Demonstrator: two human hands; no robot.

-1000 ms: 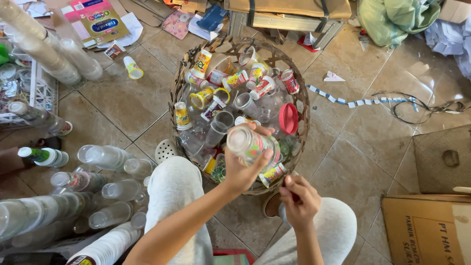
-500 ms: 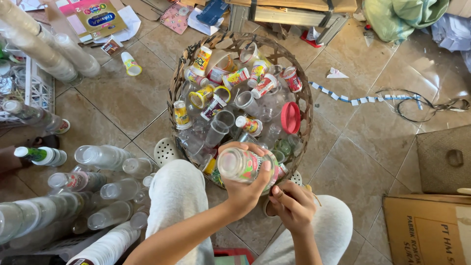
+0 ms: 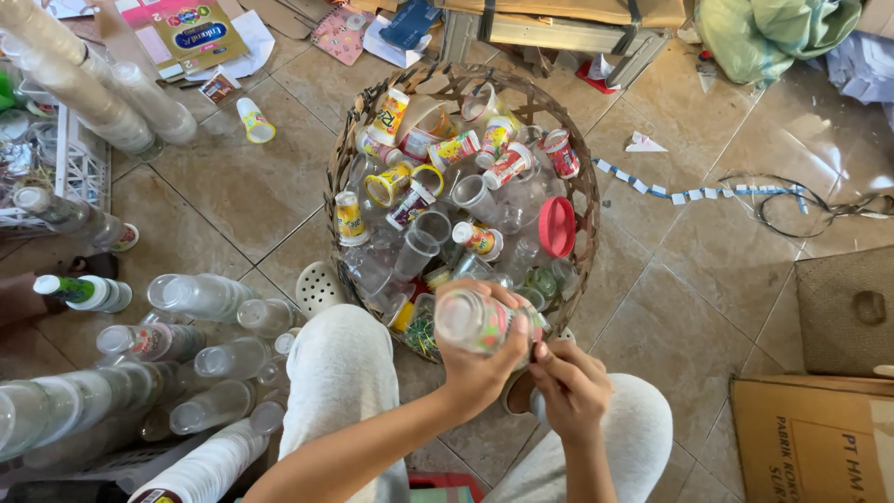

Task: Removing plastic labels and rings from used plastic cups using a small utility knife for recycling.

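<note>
**Peeling at a plastic cup over the basket**

Sitting on the tiled floor (image 3: pixel 233 200) with knees up, the person holds a clear plastic cup (image 3: pixel 477 319) with a colourful label right at the near rim of the woven basket (image 3: pixel 343 168). The left hand (image 3: pixel 477 368) is the one carrying it — its grip is wrapped tight around the cup's side, open mouth facing up at the camera. The right hand (image 3: pixel 570 389) sits just beside it, fingers pinched together against the cup's lower edge; what exactly is between the fingertips, I can't tell, it's too small.

The basket is stuffed with more of the same stuff — labelled cups, clear cups, plus a red lid (image 3: pixel 557 226) near its right side. One loose yellow-rimmed cup (image 3: pixel 253 120) lies on the tiles well apart from the basket, up to the left.

Off to the left there are long stacks of clear cups (image 3: pixel 102 88) lying on their sides, and nearer the knee a bunch of clear bottles (image 3: pixel 200 296) on the floor. A white perforated plastic piece (image 3: pixel 318 287) rests just beside the basket. On the right, a cardboard box (image 3: pixel 810 438) in the corner, and a strip of blue-and-white tape (image 3: pixel 689 194) across the tiles.
</note>
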